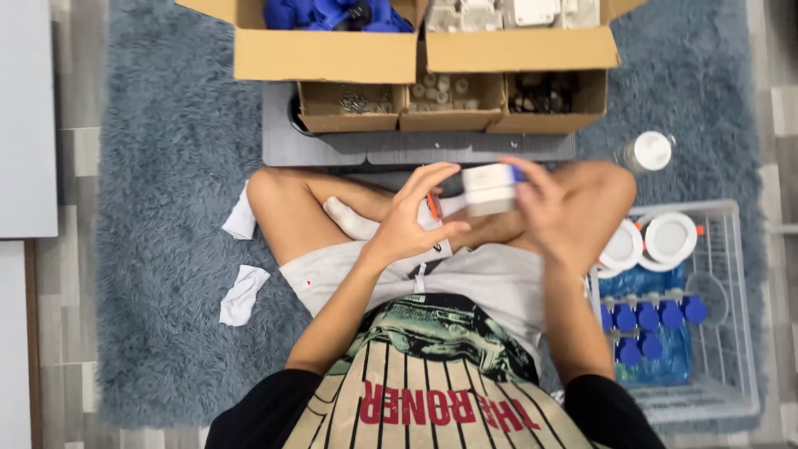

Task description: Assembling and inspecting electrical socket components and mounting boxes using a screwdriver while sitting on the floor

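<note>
**Small white part held above the lap: drop and loss risks**

The grey shaggy rug covers the floor where the person sits cross-legged. Any small piece falling into its pile would be hard to find.

Two large open cardboard boxes sit at the far edge, one with blue parts, one with white. Three small cardboard trays of fittings stand on a grey board just in front of them, well apart from the hands; a long reach could tip one.

A white wire basket at the right holds finished white round pieces and blue-capped ones. Its open mesh could let small items slip through.

The white block, with a blue bit at its right end, is held above the knees, between both hands. The right hand wraps its fingers around the block's right side. The left hand is curled, fingertips pinching towards the block's left side beside a small orange piece. The grip is by fingertips only, with no support under it; I judge that a slip would send the block onto legs or rug.
</note>
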